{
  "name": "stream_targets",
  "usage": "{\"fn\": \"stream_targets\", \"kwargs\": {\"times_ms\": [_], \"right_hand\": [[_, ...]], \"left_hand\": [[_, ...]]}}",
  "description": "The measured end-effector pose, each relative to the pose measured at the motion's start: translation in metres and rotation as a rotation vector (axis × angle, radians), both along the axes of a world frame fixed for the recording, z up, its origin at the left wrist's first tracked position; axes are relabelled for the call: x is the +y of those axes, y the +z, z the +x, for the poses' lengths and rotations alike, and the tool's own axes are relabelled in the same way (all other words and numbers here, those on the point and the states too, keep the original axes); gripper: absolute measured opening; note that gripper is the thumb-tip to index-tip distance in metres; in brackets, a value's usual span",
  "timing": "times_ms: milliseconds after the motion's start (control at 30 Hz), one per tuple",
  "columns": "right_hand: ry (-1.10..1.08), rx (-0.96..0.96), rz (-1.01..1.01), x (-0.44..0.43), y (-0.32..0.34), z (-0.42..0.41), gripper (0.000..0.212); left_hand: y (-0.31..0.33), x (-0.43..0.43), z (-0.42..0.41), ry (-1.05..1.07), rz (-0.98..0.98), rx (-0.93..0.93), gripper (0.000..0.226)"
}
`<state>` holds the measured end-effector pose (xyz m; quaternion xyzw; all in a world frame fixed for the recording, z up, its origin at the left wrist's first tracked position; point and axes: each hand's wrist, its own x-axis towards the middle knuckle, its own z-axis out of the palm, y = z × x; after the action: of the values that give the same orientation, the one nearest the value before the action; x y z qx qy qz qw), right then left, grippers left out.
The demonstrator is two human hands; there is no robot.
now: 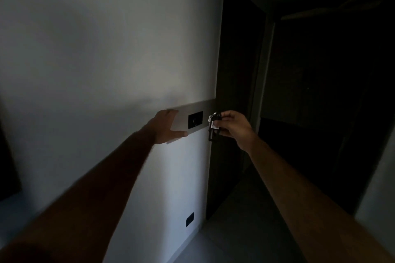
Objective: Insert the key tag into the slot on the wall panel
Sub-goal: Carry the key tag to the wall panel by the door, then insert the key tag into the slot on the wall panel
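A grey wall panel (202,106) runs along the white wall at hand height, with a black unit (195,120) set in it. My left hand (167,127) rests flat on the panel's left end, fingers spread, thumb below. My right hand (232,127) is at the panel's right end by the door frame, pinching a key tag (213,125) with a ring and a dark strap hanging beneath. The tag is just right of the black unit; the room is dim and I cannot tell whether it touches the panel or where the slot is.
A dark doorway (237,70) opens right beside the panel. A black socket plate (189,219) sits low on the wall near the floor. A dark framed shape (8,166) hangs at the far left. Grey floor tiles lie below.
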<state>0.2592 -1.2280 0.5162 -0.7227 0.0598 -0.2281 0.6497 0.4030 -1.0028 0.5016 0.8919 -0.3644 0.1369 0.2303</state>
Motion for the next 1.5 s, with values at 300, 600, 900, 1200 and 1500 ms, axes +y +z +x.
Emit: {"fn": "stream_targets", "kwargs": {"times_ms": [300,600,900,1200,1500], "right_hand": [[-0.051,0.034,0.011,-0.061,-0.005,0.061,0.037],[0.028,0.035,0.000,-0.131,-0.016,0.126,0.029],[0.130,-0.004,-0.012,-0.200,0.001,0.187,0.032],[0.176,-0.027,-0.007,-0.231,-0.002,0.266,0.033],[0.190,-0.054,-0.044,-0.258,0.004,0.352,0.028]], "left_hand": [[0.010,-0.072,0.070,-0.072,-0.030,-0.060,0.097],[0.015,-0.132,0.109,-0.040,-0.044,-0.114,0.101],[0.019,-0.170,0.154,0.114,0.018,-0.113,0.102],[0.020,-0.193,0.200,0.188,0.200,-0.172,0.100],[0.040,-0.216,0.263,0.218,0.265,-0.300,0.097]]}}
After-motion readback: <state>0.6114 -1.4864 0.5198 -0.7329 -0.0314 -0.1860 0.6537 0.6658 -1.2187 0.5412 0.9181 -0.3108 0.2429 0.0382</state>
